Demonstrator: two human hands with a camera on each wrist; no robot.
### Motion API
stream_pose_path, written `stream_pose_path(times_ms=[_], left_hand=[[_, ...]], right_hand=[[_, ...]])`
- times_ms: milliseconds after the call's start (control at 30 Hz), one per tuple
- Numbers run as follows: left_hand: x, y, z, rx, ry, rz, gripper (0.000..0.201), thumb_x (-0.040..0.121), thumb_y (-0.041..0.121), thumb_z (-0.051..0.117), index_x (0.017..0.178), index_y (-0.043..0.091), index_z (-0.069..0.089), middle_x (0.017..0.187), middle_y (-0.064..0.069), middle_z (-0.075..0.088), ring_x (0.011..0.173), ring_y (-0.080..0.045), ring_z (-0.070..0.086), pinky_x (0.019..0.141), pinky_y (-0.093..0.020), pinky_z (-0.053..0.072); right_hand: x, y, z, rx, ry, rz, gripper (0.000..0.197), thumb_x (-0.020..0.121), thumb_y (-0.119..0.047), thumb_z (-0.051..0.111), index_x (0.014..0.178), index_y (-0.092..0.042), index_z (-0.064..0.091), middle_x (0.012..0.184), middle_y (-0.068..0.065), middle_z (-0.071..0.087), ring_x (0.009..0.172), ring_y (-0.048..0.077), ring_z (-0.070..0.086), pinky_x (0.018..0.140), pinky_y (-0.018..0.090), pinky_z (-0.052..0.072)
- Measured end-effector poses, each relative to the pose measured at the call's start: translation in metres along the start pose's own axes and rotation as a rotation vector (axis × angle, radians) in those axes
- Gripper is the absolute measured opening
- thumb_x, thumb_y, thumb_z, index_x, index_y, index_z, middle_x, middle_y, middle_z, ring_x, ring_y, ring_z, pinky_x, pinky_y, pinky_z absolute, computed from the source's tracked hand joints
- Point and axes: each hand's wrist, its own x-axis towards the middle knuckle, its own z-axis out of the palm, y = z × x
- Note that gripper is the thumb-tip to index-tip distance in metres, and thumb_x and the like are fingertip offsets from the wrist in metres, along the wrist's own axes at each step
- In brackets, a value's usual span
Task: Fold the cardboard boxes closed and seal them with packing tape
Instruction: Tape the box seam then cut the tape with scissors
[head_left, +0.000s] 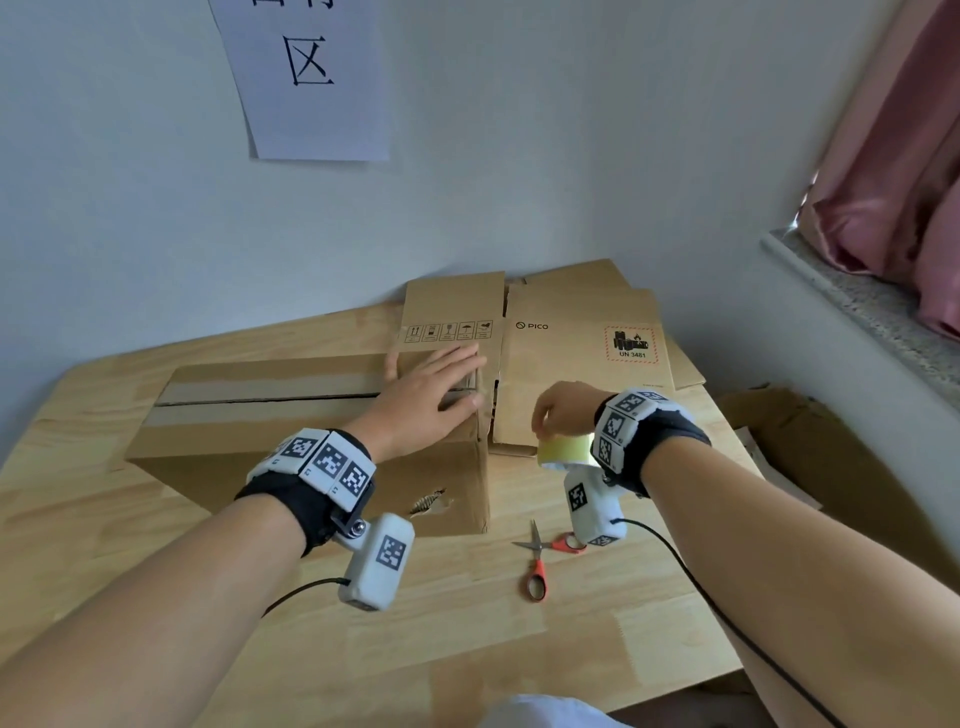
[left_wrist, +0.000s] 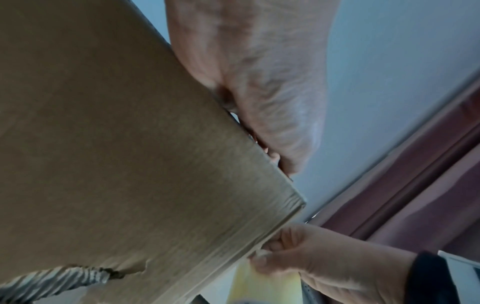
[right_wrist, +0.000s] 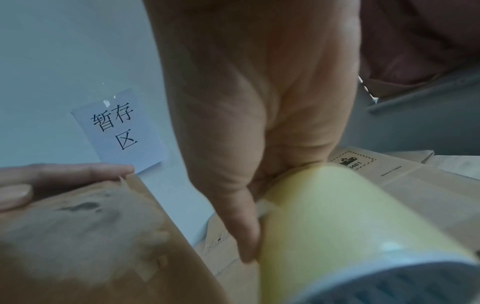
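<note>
The left grip (head_left: 434, 397) is laid flat on the right end of the cardboard box (head_left: 270, 410), fingers straight and pressed down across the seam between the folded top flaps. The box is seen standing on the wooden desk (head_left: 130, 525), its flaps down, a dark slit left between them, and a small tear shown low on its near face, below that grip. The right grip (head_left: 563, 415) is held just off the box's right corner, apart from the left grip, and a roll of packing tape (head_left: 563, 449) is pinched in it, thumb and fingers curled over the pale yellow roll. From the right wrist view, the roll (right_wrist: 345, 222) is seen close under the thumb, with the box corner just to its left. Flattened cartons (head_left: 582, 353) printed with PICO and a UN 3481 label are spread beyond both grips, against the wall. Orange-handled scissors (head_left: 537, 558) are left lying on the desk nearer than the right grip, blades parted. A paper sign (head_left: 306, 78) is stuck on the wall above.
</note>
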Motion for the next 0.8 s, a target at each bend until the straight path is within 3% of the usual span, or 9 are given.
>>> stream_pose_path(times_ms=[167,267,400,500,567,633,667,733,800], left_hand=[[0.001,0.001,0.0,0.006,0.031,0.019,0.031,0.1,0.045,0.033,0.125,0.047,0.05,0.155,0.023,0.012,0.144,-0.001,0.007,0.11,-0.06,-0.014],[0.001,0.004,-0.001,0.037,0.042,0.026,0.029,0.098,0.046,0.03,0.112,0.045,0.055,0.152,0.024,0.019,0.142,-0.003,0.019,0.109,-0.064,-0.008],[0.005,0.009,-0.005,0.123,-0.065,0.015,0.036,0.101,0.041,0.023,0.123,0.046,0.051,0.154,0.026,0.013,0.145,-0.002,-0.002,0.107,-0.069,-0.006],[0.009,0.024,-0.008,0.192,-0.21,-0.044,0.041,0.1,0.035,0.022,0.123,0.04,0.055,0.157,0.023,0.002,0.145,-0.011,-0.015,0.102,-0.076,-0.009],[0.011,0.037,-0.006,0.199,-0.258,-0.088,0.038,0.098,0.032,0.027,0.099,0.03,0.065,0.158,0.02,0.001,0.144,-0.018,-0.02,0.099,-0.077,-0.013],[0.012,0.045,-0.001,0.199,-0.299,-0.13,0.038,0.096,0.033,0.033,0.072,0.028,0.062,0.157,0.02,0.004,0.143,-0.019,-0.025,0.097,-0.074,-0.019],[0.012,0.047,0.001,0.192,-0.322,-0.146,0.039,0.095,0.035,0.036,0.067,0.028,0.062,0.157,0.021,0.005,0.142,-0.018,-0.026,0.096,-0.072,-0.021],[0.014,0.044,-0.002,0.135,-0.344,-0.136,0.041,0.096,0.047,0.037,0.079,0.032,0.071,0.155,0.024,0.007,0.142,-0.016,-0.025,0.098,-0.07,-0.024],[0.011,0.039,-0.015,0.002,-0.263,-0.076,0.04,0.097,0.054,0.032,0.114,0.039,0.066,0.155,0.024,0.008,0.146,-0.018,-0.012,0.107,-0.069,-0.011]], right_hand=[[0.003,0.001,-0.008,0.222,0.203,-0.057,0.017,0.089,-0.02,0.059,0.103,-0.016,0.067,0.097,-0.002,0.055,0.09,0.012,0.048,0.075,0.021,0.035],[0.002,0.006,-0.006,0.324,0.252,-0.023,0.017,0.089,-0.018,0.058,0.105,-0.015,0.065,0.095,-0.001,0.051,0.089,0.014,0.046,0.069,0.022,0.037],[-0.002,0.015,0.0,0.375,0.247,0.04,0.017,0.089,-0.017,0.056,0.104,-0.016,0.065,0.098,-0.001,0.052,0.09,0.015,0.048,0.075,0.025,0.038],[-0.006,0.02,0.002,0.415,0.247,0.067,0.018,0.09,-0.016,0.056,0.106,-0.015,0.065,0.099,-0.002,0.051,0.091,0.015,0.048,0.075,0.025,0.039],[-0.008,0.021,0.001,0.429,0.264,0.075,0.019,0.09,-0.016,0.056,0.107,-0.014,0.064,0.1,0.0,0.05,0.091,0.015,0.047,0.077,0.025,0.039],[-0.009,0.023,-0.002,0.443,0.29,0.079,0.019,0.09,-0.016,0.055,0.108,-0.014,0.064,0.101,0.0,0.049,0.092,0.016,0.046,0.077,0.026,0.039],[-0.01,0.024,-0.003,0.452,0.306,0.074,0.019,0.09,-0.015,0.055,0.107,-0.013,0.063,0.101,0.001,0.049,0.091,0.016,0.046,0.076,0.025,0.039],[-0.012,0.025,-0.007,0.479,0.341,0.056,0.018,0.09,-0.014,0.055,0.106,-0.012,0.063,0.099,0.002,0.05,0.087,0.017,0.047,0.068,0.024,0.039],[-0.013,0.023,-0.009,0.499,0.373,0.035,0.014,0.09,-0.014,0.054,0.101,-0.012,0.062,0.098,0.002,0.051,0.083,0.017,0.048,0.061,0.023,0.038]])
